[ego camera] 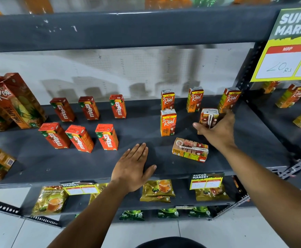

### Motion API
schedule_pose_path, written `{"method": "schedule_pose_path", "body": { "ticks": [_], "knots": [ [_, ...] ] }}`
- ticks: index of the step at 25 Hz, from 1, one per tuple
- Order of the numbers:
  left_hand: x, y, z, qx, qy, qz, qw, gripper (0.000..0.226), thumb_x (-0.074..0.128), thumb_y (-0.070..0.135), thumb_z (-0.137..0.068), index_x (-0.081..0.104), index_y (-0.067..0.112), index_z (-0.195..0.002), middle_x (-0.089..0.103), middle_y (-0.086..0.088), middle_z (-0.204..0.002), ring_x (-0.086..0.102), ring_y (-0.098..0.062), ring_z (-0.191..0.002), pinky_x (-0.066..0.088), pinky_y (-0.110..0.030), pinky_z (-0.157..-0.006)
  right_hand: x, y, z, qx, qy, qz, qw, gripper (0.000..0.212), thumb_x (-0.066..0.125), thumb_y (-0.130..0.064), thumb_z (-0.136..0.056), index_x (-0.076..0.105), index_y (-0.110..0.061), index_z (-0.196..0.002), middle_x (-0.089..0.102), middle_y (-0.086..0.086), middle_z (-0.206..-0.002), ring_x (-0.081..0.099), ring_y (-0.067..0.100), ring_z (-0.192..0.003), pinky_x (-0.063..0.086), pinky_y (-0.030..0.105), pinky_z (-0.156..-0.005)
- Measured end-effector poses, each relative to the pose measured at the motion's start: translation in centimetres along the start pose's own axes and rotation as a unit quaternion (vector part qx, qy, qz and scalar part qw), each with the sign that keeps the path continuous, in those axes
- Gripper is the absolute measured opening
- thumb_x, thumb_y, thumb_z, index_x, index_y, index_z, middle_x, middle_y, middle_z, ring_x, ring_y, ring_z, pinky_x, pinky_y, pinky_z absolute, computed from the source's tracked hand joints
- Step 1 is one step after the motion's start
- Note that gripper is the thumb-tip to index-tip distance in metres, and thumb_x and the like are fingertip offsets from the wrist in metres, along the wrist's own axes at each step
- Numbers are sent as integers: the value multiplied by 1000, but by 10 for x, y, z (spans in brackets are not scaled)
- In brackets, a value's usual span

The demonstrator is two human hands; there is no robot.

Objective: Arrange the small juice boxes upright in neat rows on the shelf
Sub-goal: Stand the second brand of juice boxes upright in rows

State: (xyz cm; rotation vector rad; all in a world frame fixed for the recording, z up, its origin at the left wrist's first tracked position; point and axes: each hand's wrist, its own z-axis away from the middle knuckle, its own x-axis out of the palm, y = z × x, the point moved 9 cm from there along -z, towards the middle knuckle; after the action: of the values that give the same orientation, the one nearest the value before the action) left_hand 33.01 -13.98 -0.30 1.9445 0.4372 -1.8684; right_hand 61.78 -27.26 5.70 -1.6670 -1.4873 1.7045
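On the dark grey shelf point(146, 126) several small red Maaza boxes point(106, 136) stand upright in two rows at the left. To the right, small orange Real boxes point(168, 122) stand upright, three in the back row and one in front. My right hand point(217, 130) grips another small Real box point(208, 118), held upright just above or on the shelf in the second row. One Real box point(190, 149) lies flat on its side near the front. My left hand point(132, 167) rests flat and open on the shelf's front edge.
Tall Real pineapple cartons point(15, 102) stand at the far left. A yellow price sign point(289, 51) hangs at the upper right, beside a slotted upright post point(248, 68). More juice boxes point(291, 97) sit on the neighbouring shelf. Tea packets point(157, 189) fill the shelf below.
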Motion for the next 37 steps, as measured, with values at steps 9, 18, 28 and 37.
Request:
{"method": "schedule_pose_path", "body": {
  "ticks": [9,18,28,37],
  "knots": [
    [1,1,-1,3,-12,-13,1000,82,2,66,-88,5,13,-151,0,-2,-162,-4,-15,-148,-3,-32,-117,6,-85,-11,-308,-387,465,734,53,35,-32,-89,44,-31,-141,33,0,-157,25,28,-145,26,45,-116],
    [-2,2,0,-2,-11,-12,1000,84,0,67,-87,6,14,-152,0,-1,-162,-5,-15,-148,-2,-33,-119,13,-83,-52,-163,-295,519,785,64,42,-70,-86,60,-8,-83,62,6,-76,57,20,-69,39,30,-64],
    [-3,2,-1,3,-9,-13,1000,80,6,65,-90,6,14,-152,-1,0,-162,-5,-14,-148,-5,-31,-116,-10,-81,-37,-170,-241,542,787,82,34,-91,-64,58,-18,-91,64,1,-91,61,23,-83,52,37,-74],
    [-1,2,0,1,-9,-7,1000,82,1,67,-88,5,14,-151,-2,1,-162,-7,-13,-147,-5,-30,-116,21,-39,75,-112,-374,369,843,84,66,-65,-73,38,-26,-142,52,1,-141,51,22,-126,48,43,-97]
  ]
}}
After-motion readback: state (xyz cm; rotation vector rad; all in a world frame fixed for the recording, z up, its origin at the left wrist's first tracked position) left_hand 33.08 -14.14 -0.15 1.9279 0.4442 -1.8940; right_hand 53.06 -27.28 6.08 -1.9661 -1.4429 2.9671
